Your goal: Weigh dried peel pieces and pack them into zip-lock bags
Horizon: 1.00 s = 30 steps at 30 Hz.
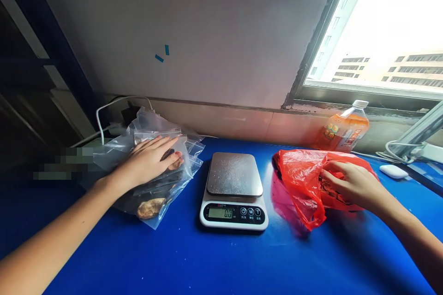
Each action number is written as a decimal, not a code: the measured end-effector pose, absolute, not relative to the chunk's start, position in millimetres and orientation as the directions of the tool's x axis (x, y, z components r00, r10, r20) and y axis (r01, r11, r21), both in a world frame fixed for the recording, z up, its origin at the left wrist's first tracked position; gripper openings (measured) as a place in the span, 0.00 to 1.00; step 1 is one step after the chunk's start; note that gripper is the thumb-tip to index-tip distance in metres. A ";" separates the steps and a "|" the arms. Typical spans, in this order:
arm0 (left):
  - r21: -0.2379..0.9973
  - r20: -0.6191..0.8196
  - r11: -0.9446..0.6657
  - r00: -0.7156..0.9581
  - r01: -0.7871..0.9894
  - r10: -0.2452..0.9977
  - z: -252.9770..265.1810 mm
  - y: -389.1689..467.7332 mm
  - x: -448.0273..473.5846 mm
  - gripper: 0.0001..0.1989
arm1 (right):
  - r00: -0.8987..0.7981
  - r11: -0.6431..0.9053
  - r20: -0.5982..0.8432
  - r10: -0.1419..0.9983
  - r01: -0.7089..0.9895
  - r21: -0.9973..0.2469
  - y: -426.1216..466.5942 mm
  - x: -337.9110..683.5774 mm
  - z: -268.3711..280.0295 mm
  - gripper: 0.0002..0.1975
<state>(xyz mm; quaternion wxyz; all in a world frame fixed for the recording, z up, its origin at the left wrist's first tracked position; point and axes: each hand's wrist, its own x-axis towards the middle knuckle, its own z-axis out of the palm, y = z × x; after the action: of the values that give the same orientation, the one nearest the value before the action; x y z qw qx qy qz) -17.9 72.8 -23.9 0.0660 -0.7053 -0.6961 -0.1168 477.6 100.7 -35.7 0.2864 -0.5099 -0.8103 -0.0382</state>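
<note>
My left hand (155,159) lies flat with fingers stretched over a pile of clear zip bags (180,193) on the left of the table. Brown, lumpy dried pieces (151,208) show through the plastic. In the middle stands a kitchen scale (234,193) with a steel plate, its display reading 0.0. White specks dot the plate. My right hand (356,184) reaches into the mouth of a red plastic bag (297,175). Dark reddish-brown dried bits (330,192) show beside its thumb. The bag hides the fingertips, so their grip cannot be seen.
Behind the red bag, an orange drink bottle (349,126) leans by the wall under the window. A white mouse (393,171) and cables (398,150) lie at the right, beside a metal stand (420,124). A white cable (98,117) loops behind the clear bags.
</note>
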 end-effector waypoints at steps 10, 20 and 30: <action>0.076 0.238 -0.022 0.004 0.997 0.971 -33.0 76.1 -27.6 0.41 | -0.359 0.540 0.582 0.730 0.825 -0.168 89.3 461.0 -24.0 0.16; 0.082 0.251 -0.056 0.034 0.995 0.967 -34.2 77.6 -28.3 0.41 | -0.315 0.477 0.529 0.788 0.855 -0.201 83.9 471.0 -7.7 0.05; 0.088 0.345 -0.115 0.078 0.989 0.935 -31.4 74.3 -24.4 0.34 | -0.336 0.469 0.500 0.798 0.867 -0.166 107.0 487.2 -30.1 0.08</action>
<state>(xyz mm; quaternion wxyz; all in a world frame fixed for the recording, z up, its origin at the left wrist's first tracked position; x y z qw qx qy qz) -24.4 74.3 -31.4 0.0843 -0.7292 -0.6599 -0.1601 487.2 107.0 -30.1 0.2662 -0.5109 -0.8148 -0.0650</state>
